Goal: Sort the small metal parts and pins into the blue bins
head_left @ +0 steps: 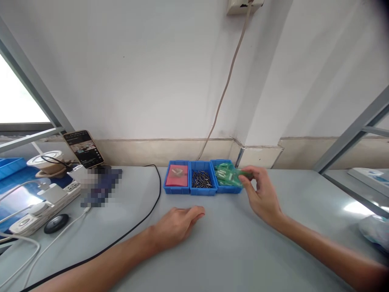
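Observation:
My right hand (263, 194) pinches the edge of a green plastic bag (234, 178) between thumb and fingers. The bag lies partly in the right-hand blue bin (228, 190), with small whitish pieces showing in and under it. My left hand (179, 227) rests on the grey table in front of the bins, its fingers curled together; whatever they may hold is hidden. Dark metal pins (201, 179) fill much of the middle blue bin (203, 192). In the left-hand blue bin (176, 190) is a pink sheet or bag (177, 181) with a few pale pieces on it.
A phone (83, 148) stands on a holder at the left, near a lidded cup (47, 162). A white power strip (45, 209) and a black mouse-like object (56, 223) lie there too. A black cable (127, 235) crosses the table. Metal frame posts (349, 138) stand at the sides.

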{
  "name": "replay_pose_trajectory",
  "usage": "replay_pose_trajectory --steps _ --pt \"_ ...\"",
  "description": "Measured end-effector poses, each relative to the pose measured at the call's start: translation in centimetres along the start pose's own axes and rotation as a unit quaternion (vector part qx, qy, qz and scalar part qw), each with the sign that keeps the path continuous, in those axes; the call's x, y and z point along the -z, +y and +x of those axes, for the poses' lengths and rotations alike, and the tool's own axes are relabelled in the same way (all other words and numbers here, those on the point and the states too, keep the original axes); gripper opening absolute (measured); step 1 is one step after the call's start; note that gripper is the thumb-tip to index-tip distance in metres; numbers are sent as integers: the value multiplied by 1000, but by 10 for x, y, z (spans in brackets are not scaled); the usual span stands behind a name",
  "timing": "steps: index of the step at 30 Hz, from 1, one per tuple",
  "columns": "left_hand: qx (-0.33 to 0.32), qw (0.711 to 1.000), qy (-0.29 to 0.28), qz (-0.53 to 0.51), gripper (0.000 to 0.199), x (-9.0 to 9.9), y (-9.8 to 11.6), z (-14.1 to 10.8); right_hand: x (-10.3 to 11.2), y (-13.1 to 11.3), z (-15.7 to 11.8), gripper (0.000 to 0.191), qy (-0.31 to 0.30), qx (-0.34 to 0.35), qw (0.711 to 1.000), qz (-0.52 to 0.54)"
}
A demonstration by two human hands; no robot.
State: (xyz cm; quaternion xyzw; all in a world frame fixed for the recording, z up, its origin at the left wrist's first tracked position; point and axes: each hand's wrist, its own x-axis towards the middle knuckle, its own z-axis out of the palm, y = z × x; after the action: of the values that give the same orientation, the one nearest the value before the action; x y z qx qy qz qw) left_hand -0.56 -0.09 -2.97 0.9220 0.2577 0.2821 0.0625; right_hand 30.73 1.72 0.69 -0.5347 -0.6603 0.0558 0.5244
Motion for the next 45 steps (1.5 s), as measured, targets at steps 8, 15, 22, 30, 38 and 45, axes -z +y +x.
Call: replay_pose_trajectory --steps 8,15,22,30,38,45 --pt "-93 989 117 -5 43 11 7 6 -10 24 35 23 -86 61 993 -45" --pt "-74 972 208 76 41 15 7 10 -13 26 34 25 -116 128 981 -91" --pt "74 974 161 141 50 25 -9 25 -11 33 24 36 -159 184 962 -123" --pt "149 974 78 155 53 47 -39 39 -13 47 21 44 -165 234 946 -152" --pt "181 971 9 153 36 51 -62 71 -13 45 20 51 -162 260 939 -158" --pt "207 957 -53 194 40 50 -86 94 -12 43 19 52 -163 252 941 -159"
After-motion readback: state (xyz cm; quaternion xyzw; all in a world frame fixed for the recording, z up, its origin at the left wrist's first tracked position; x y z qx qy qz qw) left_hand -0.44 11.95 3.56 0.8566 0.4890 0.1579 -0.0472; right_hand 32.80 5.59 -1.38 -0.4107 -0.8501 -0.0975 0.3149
